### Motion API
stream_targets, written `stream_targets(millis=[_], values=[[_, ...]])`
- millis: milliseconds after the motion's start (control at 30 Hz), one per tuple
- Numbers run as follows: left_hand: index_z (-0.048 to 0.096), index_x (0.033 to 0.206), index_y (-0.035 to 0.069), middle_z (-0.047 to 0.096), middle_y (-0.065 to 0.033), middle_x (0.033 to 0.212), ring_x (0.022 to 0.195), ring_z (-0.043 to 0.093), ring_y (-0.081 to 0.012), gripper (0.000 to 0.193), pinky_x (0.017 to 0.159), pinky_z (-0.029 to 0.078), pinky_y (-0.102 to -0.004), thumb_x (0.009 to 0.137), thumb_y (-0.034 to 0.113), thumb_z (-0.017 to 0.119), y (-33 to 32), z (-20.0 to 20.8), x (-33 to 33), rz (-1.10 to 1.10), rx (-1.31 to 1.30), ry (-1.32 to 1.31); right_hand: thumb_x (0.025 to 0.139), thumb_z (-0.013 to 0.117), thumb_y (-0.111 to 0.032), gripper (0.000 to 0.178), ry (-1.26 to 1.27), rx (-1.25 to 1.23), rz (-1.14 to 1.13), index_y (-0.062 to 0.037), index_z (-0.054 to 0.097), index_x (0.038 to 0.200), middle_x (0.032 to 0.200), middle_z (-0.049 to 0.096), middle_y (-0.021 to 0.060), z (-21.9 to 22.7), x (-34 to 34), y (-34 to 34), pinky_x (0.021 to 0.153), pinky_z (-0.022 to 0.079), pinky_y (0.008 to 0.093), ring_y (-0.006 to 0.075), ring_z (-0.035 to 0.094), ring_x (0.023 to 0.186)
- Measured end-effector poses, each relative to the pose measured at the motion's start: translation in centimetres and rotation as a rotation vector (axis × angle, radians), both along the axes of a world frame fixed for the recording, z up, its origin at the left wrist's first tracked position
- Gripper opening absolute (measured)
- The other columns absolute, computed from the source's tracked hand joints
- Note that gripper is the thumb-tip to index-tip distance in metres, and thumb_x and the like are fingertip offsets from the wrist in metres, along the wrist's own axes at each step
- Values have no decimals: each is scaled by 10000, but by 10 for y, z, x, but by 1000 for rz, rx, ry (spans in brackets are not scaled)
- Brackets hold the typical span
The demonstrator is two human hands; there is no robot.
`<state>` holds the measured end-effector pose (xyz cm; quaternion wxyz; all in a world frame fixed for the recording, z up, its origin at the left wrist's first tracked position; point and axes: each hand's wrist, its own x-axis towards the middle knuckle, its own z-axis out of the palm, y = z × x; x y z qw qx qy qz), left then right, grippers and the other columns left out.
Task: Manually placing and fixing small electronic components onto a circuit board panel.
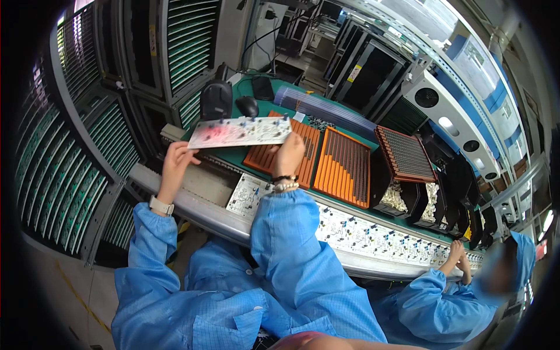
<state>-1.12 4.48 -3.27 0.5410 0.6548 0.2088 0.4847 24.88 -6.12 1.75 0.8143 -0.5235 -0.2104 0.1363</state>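
A white circuit board point(240, 133) with dark upright components is raised above the bench, slightly tilted. My left hand point(177, 158) pinches its lower left corner, and my right hand point(290, 155) grips its right end. A red glow falls on the left half of the board. Just behind it stands a black scanner-like device point(216, 100), apart from the board. Below my right wrist, another white circuit board point(248, 195) lies on the metal conveyor rail point(204, 217). An orange slotted tray point(306, 153) is partly hidden behind my right hand.
A second orange tray point(342, 168) and a brown tray point(406, 154) lie farther right, near black bins point(389, 195) of small parts. A mouse point(247, 106) sits on the green mat. More boards point(373, 238) line the conveyor toward a co-worker's hands point(457, 256). Racks point(52, 169) stand left.
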Motion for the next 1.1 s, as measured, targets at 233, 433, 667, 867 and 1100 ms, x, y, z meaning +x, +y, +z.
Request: stream_targets(millis=[233,433,667,867,1100], values=[[525,1248,50,632,-28,895,740,609,-96,260,709,475,-237,1016,164,547,50,-19,-44,408,-2,-49,1038,463,-185,278,27,-127,442,43,374,1169,683,596,116,-23,-72,-10,385,499,289,197,634,470],[594,1197,-5,620,-43,870,781,564,-111,276,734,469,-266,967,146,617,97,-42,-75,649,96,405,997,581,-141,353,39,-227,685,0,332,1204,769,633,98,-24,-103,-17,435,476,267,185,665,563],[580,1065,3,613,-110,974,891,589,-220,184,842,474,-336,942,125,641,92,-56,-83,814,135,149,931,703,-248,368,9,-569,986,15,469,1040,836,729,132,-11,-87,-28,439,463,241,185,714,617],[561,1086,20,601,-99,1008,937,570,-207,178,883,448,-325,965,141,609,91,-53,-87,787,16,51,930,698,-323,366,-143,-725,1121,19,570,906,791,721,107,-13,-85,-30,419,450,238,172,708,595],[577,1068,22,571,-72,1025,981,529,-177,146,923,408,-301,967,125,593,84,-50,-89,716,102,135,925,687,-223,323,-127,-696,936,30,606,742,632,664,85,3,-88,-35,429,526,289,183,685,515]])
